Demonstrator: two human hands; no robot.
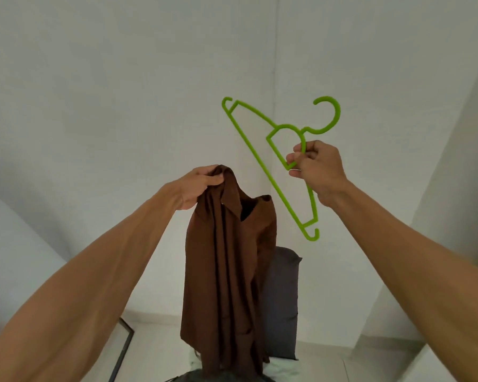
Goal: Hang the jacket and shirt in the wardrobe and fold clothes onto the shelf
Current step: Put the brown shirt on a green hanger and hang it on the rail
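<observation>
Up in front of us, our left hand point(202, 186) was closed around the collar end of the brown shirt point(229, 257), fingers and thumb bunching the cloth at its top. The rest of the shirt hung straight down from that grip in long loose folds, its collar flap turned out beside our knuckles. Our right hand point(319, 169) was raised a little higher and to the right, pinching the green plastic hanger point(260, 159) between curled fingers and thumb at the small inner loop just under its neck. The hanger was tilted steeply: its hook pointed up and to the right above our hand, one shoulder tip reached up to the left, and the other dropped below our wrist. Shirt and hanger were near each other but apart, with the hanger's long bar slanting down just beside the shirt's far shoulder. Behind the shirt stood a dark grey cushion point(283, 299), partly hidden by the cloth. Beyond everything was a plain white wall point(122, 78), with a dark thin frame point(124, 346) leaning low at the left and a white column point(467, 161) at the right edge.
</observation>
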